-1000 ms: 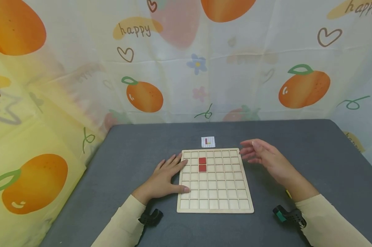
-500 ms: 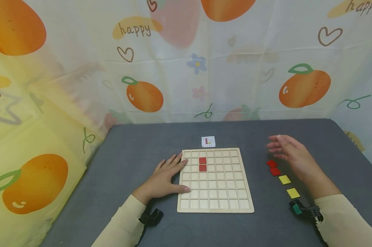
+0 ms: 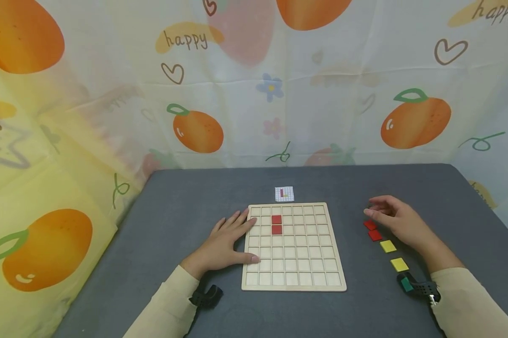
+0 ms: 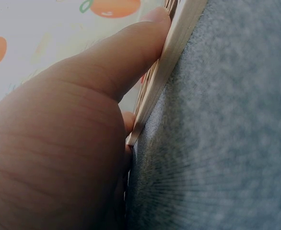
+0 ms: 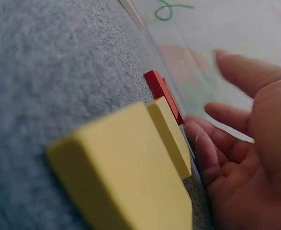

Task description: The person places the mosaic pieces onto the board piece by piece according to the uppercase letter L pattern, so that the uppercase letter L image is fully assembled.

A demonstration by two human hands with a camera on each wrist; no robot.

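A pale wooden grid board (image 3: pixel 308 253) lies on the table, with two red square tiles (image 3: pixel 276 229) set one below the other in its upper left part. My left hand (image 3: pixel 222 246) rests spread on the board's left edge; its thumb (image 4: pixel 135 48) lies over the rim in the left wrist view. To the right of the board, my right hand (image 3: pixel 399 223) hovers beside two loose red tiles (image 3: pixel 375 235), fingers loosely bent and thumb apart. Nothing shows between them. Nearer the wrist lie two yellow tiles (image 3: pixel 399 265), large in the right wrist view.
A small printed grid card (image 3: pixel 284 194) with a coloured pattern lies just behind the board. The grey table (image 3: pixel 194 197) ends at a patterned curtain (image 3: pixel 321 117) at the back. Each wrist carries a black strapped device (image 3: pixel 207 297).
My right hand has moved right, away from the board, then lowered toward the loose red tiles with its fingers bending. The loose tiles have come into view. My left hand stays put.
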